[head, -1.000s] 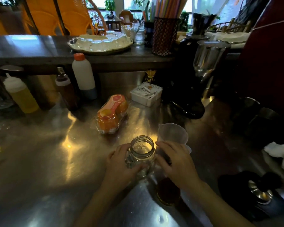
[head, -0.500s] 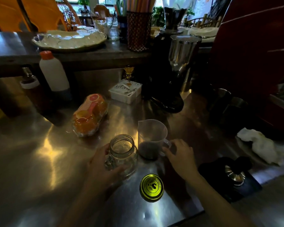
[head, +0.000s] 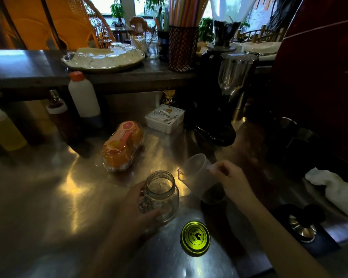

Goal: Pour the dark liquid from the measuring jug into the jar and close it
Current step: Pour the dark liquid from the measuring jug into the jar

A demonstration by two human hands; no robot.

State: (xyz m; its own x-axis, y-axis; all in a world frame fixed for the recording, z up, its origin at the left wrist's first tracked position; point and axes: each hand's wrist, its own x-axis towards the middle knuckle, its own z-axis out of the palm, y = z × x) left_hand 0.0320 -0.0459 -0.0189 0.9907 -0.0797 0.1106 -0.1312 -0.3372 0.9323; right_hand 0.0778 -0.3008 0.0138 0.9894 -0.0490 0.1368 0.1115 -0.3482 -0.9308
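An empty clear glass jar (head: 161, 191) with a handle stands open on the steel counter. My left hand (head: 138, 207) is wrapped around its left side and base. Right of it, the translucent plastic measuring jug (head: 199, 175) is tilted, its spout leaning toward the jar, with dark liquid pooled at its bottom (head: 212, 194). My right hand (head: 232, 180) grips the jug's handle. No liquid is in the jar. The yellow-green jar lid (head: 195, 238) lies flat on the counter in front of the jar.
A packet of orange fruit cups (head: 123, 146) lies behind the jar. Squeeze bottles (head: 84, 97) stand at the back left, a white box (head: 165, 117) and a coffee grinder (head: 219, 109) behind. A tamper on a black mat (head: 301, 227) and a white cloth (head: 335, 189) are on the right.
My right hand has taken the jug's handle, lifted it and tilted it toward the jar. The left hand stays on the jar. The lid lies where it was half a second ago.
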